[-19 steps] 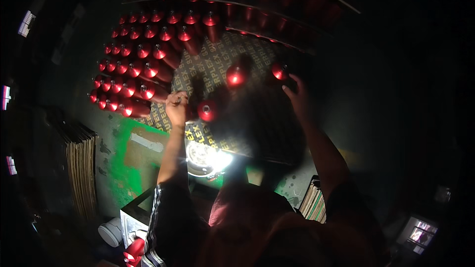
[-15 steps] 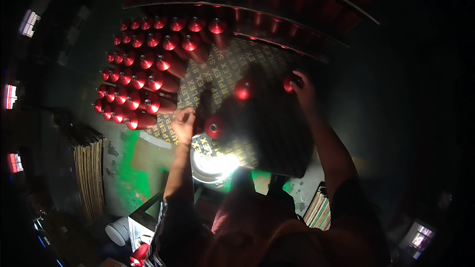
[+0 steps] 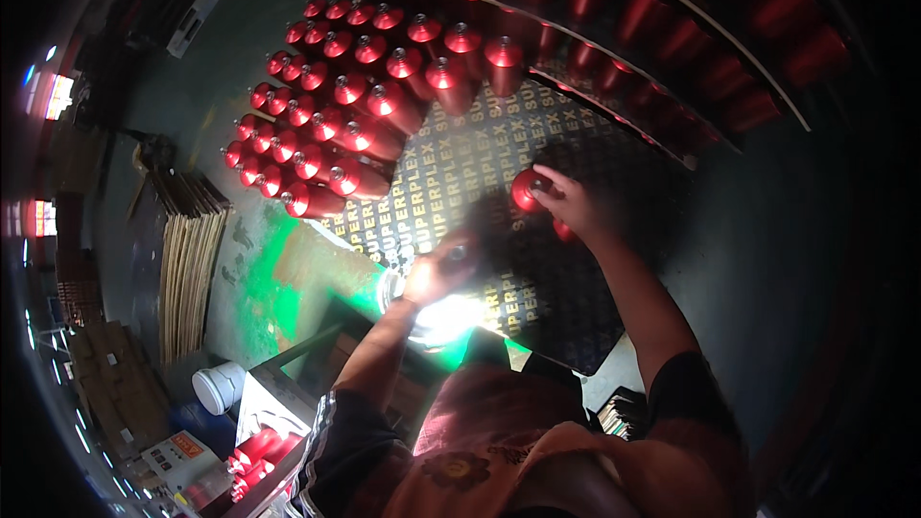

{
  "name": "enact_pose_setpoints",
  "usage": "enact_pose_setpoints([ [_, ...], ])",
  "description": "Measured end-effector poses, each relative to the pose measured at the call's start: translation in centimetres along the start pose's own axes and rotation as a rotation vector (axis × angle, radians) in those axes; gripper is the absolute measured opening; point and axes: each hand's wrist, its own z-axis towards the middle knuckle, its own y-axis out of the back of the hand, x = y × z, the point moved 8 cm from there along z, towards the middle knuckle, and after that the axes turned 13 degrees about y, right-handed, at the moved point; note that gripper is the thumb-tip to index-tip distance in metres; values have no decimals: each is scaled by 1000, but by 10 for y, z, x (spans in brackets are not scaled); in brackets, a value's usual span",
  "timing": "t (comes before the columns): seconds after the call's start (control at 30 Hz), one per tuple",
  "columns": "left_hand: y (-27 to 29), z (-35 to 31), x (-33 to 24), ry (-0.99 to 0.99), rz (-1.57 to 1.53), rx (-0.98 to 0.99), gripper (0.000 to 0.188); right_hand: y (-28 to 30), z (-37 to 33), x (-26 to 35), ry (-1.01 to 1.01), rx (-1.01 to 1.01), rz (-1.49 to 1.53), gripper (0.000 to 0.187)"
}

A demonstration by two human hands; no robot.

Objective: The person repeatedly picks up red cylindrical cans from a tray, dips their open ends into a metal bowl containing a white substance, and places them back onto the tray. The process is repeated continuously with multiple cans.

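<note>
On the dark printed board (image 3: 436, 187), my right hand (image 3: 568, 205) has its fingers closed on the narrow neck of a red metal cylinder (image 3: 524, 190) with a domed top. Another red cylinder (image 3: 563, 229) shows partly beneath that hand. My left hand (image 3: 434, 276) is lower and to the left, beside a bright glare, and is blurred. Its fingers curl by a small round greyish end (image 3: 459, 252); what this belongs to is lost in shadow. Several rows of upright red cylinders (image 3: 350, 88) stand on the board's far left part.
Shelves (image 3: 576, 24) with more red cylinders run across the far side. A stack of flat boards (image 3: 189, 269) stands at the left, with a white bucket (image 3: 219, 388) nearer me. More red pieces (image 3: 257, 460) lie at the lower left. A strong lamp glare (image 3: 446, 319) lights the board's near edge.
The view has swung, shifting the scene rightward. My right hand has gone from one cylinder to the neighbouring one. My left hand has moved right and nearer, to beside the glare.
</note>
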Motion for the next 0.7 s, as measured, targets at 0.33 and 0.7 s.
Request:
enact_pose_setpoints([
  [0.33,-15,-7,45,152,-23,-94,36,-26,-58,2,328,-93,-217,22],
  [0.7,21,-334,32,119,-330,-313,27,-55,-355,94,57,122,149,23],
])
